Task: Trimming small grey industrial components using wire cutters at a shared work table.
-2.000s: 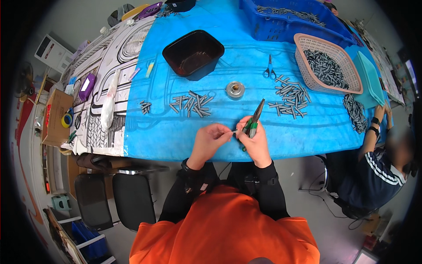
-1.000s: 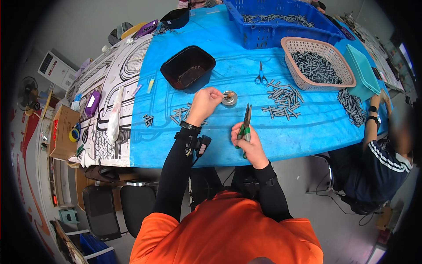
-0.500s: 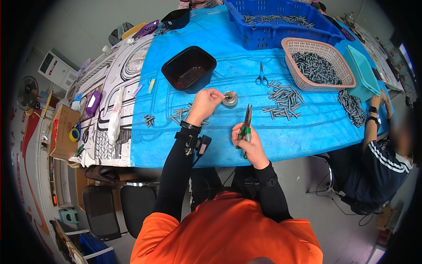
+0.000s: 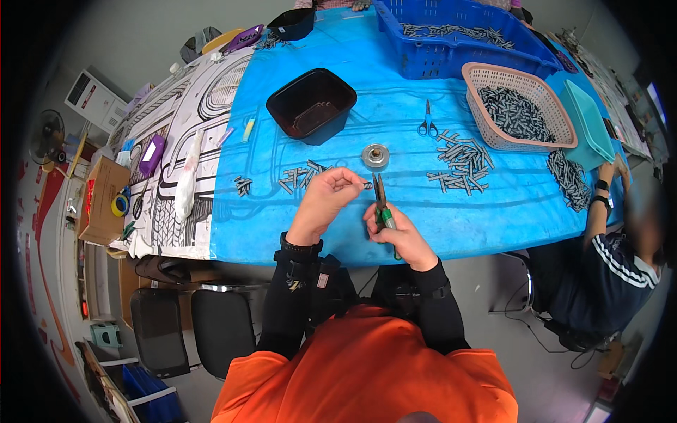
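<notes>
Nearest, the wearer's orange shirt (image 4: 367,374), black sleeves running forward from it to the edge of a table under a blue cover (image 4: 236,229). Right hand (image 4: 400,233) over that edge, fingers curled round the green handles of a pair of pliers (image 4: 386,218), metal nose pointing away from the body. Left hand (image 4: 323,204) slightly farther out: thumb and forefinger pinching a small dark piece (image 4: 367,186), which sticks out just left of the pliers' nose; whether they touch, cannot tell. Just beyond the nose, a round metal tin (image 4: 375,157) with a brownish centre. Roughly level with it, grey tubes on the cover: a small cluster (image 4: 242,186) far left, a loose group (image 4: 299,176) partly behind the left hand, a larger spread (image 4: 463,168) to the right, a dense heap (image 4: 568,181) near the right edge. Beside that heap, a seated co-worker (image 4: 596,285) in dark clothing, arm reaching to a teal tub (image 4: 589,127). Farther out, scissors (image 4: 427,125), points away; left of them, a black tub (image 4: 324,132); right, a pink basket (image 4: 486,134) of grey tubes. Farthest, a blue crate (image 4: 451,60) with more tubes.
</notes>
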Demonstrator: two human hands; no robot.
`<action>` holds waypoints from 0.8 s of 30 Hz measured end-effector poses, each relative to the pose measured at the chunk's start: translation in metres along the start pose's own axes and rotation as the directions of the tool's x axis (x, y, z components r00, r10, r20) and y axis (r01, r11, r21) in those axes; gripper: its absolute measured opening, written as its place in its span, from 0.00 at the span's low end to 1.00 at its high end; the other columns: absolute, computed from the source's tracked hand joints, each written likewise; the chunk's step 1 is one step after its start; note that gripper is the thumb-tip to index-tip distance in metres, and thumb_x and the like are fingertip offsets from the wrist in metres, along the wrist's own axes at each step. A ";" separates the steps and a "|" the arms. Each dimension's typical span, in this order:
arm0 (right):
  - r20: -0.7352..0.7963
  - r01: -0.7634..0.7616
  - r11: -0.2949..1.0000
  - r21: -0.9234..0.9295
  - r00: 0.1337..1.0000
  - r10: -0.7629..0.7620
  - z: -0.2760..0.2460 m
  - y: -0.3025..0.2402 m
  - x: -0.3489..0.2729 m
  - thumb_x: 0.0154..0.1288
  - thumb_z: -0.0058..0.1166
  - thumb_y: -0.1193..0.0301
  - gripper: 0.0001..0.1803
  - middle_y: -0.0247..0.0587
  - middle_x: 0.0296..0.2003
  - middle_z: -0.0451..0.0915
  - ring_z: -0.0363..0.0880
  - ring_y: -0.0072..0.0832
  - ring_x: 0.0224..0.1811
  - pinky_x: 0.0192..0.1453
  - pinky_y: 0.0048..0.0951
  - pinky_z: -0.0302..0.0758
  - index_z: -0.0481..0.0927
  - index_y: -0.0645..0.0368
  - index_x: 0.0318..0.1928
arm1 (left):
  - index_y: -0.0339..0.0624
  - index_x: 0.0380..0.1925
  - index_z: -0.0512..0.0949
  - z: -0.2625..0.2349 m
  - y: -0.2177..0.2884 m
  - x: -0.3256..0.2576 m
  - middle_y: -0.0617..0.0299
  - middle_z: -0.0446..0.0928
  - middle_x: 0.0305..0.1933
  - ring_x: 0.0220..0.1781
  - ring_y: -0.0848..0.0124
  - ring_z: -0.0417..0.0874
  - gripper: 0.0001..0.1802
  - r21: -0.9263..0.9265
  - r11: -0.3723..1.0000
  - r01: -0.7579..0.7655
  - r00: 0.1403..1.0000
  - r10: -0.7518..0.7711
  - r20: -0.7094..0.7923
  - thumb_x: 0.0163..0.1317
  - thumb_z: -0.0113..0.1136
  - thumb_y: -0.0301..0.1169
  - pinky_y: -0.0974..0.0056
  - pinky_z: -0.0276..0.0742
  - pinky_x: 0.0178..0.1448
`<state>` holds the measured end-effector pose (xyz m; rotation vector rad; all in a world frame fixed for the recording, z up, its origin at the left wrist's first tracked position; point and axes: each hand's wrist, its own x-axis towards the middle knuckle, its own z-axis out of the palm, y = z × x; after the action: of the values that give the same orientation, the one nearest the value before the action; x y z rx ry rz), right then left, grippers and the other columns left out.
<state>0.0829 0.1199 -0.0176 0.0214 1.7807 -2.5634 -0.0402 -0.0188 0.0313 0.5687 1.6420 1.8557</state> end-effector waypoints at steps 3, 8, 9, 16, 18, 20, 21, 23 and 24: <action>0.012 0.004 0.999 0.034 1.000 -0.005 -0.001 0.004 0.001 0.50 0.51 0.80 0.19 0.28 0.30 0.68 0.67 0.17 0.33 0.40 0.20 0.67 0.71 0.59 0.46 | 0.41 0.31 0.77 0.000 0.001 0.000 0.66 0.81 0.35 0.34 0.82 0.76 0.01 0.007 0.999 0.032 0.999 -0.032 0.019 0.59 0.57 0.24 0.76 0.66 0.37; -0.008 -0.006 0.999 0.047 1.000 0.006 0.002 0.003 0.000 0.49 0.50 0.81 0.19 0.29 0.29 0.66 0.66 0.18 0.32 0.36 0.20 0.66 0.70 0.61 0.46 | 0.40 0.32 0.76 -0.002 -0.007 0.002 0.64 0.81 0.35 0.38 0.81 0.78 0.02 -0.020 0.999 0.036 0.998 -0.035 0.057 0.60 0.56 0.22 0.75 0.68 0.41; -0.002 -0.007 0.998 0.059 1.000 0.007 0.000 0.004 0.000 0.50 0.51 0.81 0.24 0.28 0.29 0.65 0.65 0.17 0.31 0.35 0.20 0.66 0.70 0.61 0.52 | 0.40 0.32 0.76 -0.001 -0.008 0.002 0.63 0.81 0.35 0.39 0.79 0.79 0.02 -0.017 0.999 0.035 0.998 -0.034 0.055 0.60 0.56 0.22 0.74 0.69 0.43; -0.038 -0.032 0.997 0.065 0.999 0.035 0.001 0.002 -0.002 0.50 0.50 0.82 0.21 0.28 0.28 0.65 0.64 0.16 0.28 0.31 0.19 0.65 0.71 0.61 0.48 | 0.39 0.32 0.77 -0.001 -0.010 0.002 0.62 0.81 0.36 0.43 0.75 0.81 0.01 0.014 0.999 0.035 0.998 -0.036 0.055 0.61 0.57 0.23 0.71 0.71 0.50; -0.044 -0.046 0.999 0.013 0.998 0.047 0.001 0.001 -0.002 0.50 0.49 0.81 0.10 0.30 0.26 0.66 0.64 0.18 0.24 0.28 0.20 0.61 0.68 0.58 0.35 | 0.39 0.32 0.77 -0.002 -0.010 0.003 0.62 0.81 0.36 0.43 0.75 0.80 0.01 0.013 0.999 0.032 0.998 -0.033 0.061 0.61 0.57 0.24 0.71 0.71 0.50; -0.068 -0.058 0.998 0.009 0.996 0.058 0.000 0.003 -0.003 0.49 0.48 0.81 0.10 0.31 0.25 0.66 0.64 0.18 0.23 0.27 0.19 0.60 0.68 0.58 0.34 | 0.39 0.32 0.77 -0.002 -0.011 0.003 0.63 0.81 0.36 0.43 0.75 0.80 0.01 0.011 1.000 0.029 0.997 -0.030 0.067 0.61 0.58 0.24 0.71 0.70 0.50; -0.091 -0.068 0.998 0.005 0.993 0.068 -0.001 0.005 -0.003 0.49 0.48 0.81 0.09 0.31 0.25 0.66 0.63 0.18 0.22 0.26 0.19 0.59 0.67 0.58 0.33 | 0.39 0.32 0.77 -0.002 -0.012 0.003 0.63 0.81 0.37 0.43 0.75 0.80 0.01 -0.006 0.999 0.038 0.997 -0.037 0.068 0.61 0.58 0.24 0.71 0.70 0.51; -0.080 -0.083 0.997 0.000 0.993 0.083 -0.006 0.008 -0.003 0.49 0.48 0.81 0.10 0.31 0.25 0.65 0.64 0.19 0.23 0.28 0.20 0.61 0.68 0.58 0.34 | 0.40 0.32 0.77 -0.003 -0.013 0.002 0.63 0.81 0.37 0.43 0.75 0.80 0.01 -0.025 0.999 0.046 0.997 -0.044 0.068 0.61 0.58 0.24 0.71 0.70 0.51; -0.067 -0.097 0.995 -0.004 0.993 0.096 -0.006 0.008 -0.002 0.48 0.48 0.81 0.11 0.31 0.25 0.65 0.65 0.20 0.25 0.30 0.20 0.63 0.68 0.58 0.35 | 0.40 0.32 0.77 -0.004 -0.013 0.002 0.62 0.81 0.37 0.43 0.75 0.80 0.01 -0.046 0.998 0.045 0.996 -0.042 0.073 0.61 0.59 0.25 0.72 0.70 0.50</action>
<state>0.0847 0.1230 -0.0269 0.1899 1.7634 -2.5180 -0.0420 -0.0192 0.0177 0.5687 1.5473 1.8164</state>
